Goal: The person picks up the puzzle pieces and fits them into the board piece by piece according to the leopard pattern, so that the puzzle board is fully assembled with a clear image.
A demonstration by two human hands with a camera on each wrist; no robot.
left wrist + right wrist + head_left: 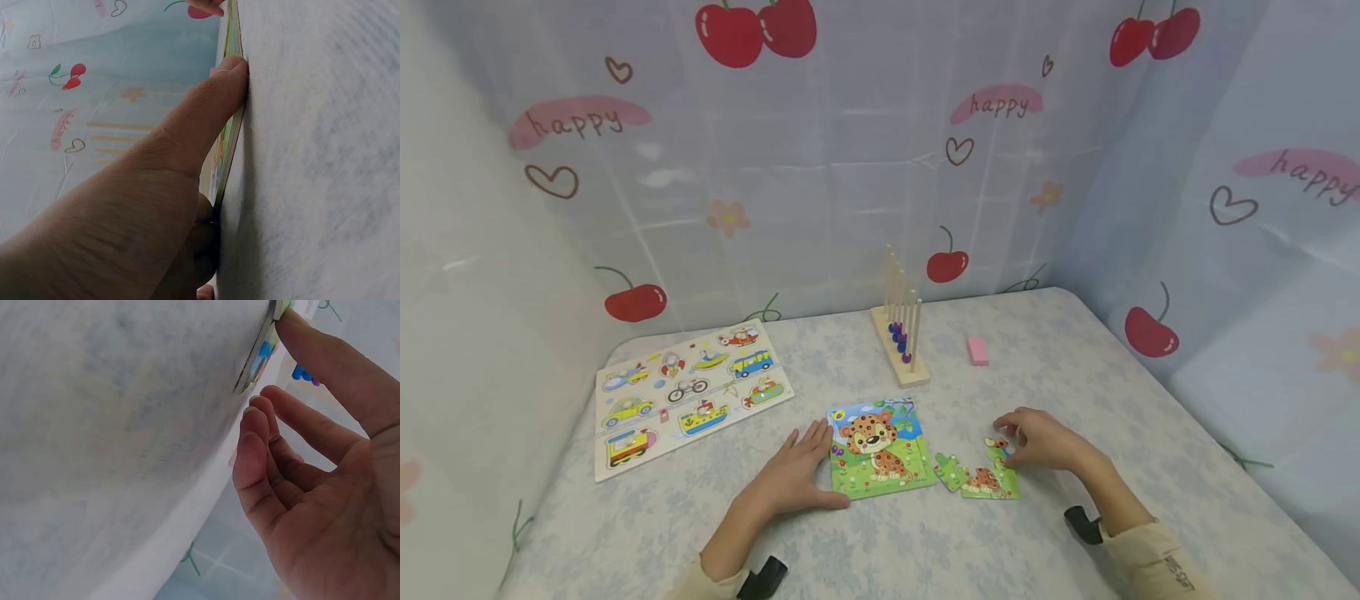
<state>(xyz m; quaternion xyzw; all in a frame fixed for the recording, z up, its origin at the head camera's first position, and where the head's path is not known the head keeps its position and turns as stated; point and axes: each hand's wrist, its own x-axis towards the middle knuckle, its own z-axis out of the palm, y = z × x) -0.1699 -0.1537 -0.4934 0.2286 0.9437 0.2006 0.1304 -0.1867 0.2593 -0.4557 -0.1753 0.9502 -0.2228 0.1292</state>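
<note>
A square jigsaw puzzle (880,487) of a cartoon leopard on grass lies flat in the middle of the table. My left hand (790,479) rests against its left side, with the thumb along the lower left corner; the left wrist view shows the thumb (209,103) on the board's edge. To the right lie loose jigsaw pieces: a green one (951,472), one with a spotted body (983,482), and others beside it. Over these, my right hand (1045,442) has its thumb at a piece's edge (253,365), while its other fingers bend loosely, apart from the piece.
A vehicle peg puzzle board (688,400) lies at the left. Behind the leopard puzzle stands a wooden rack of upright pegs (913,377) with blue and purple beads. Right of that is a pink block (977,351). A printed curtain (850,167) encloses the table's back and sides.
</note>
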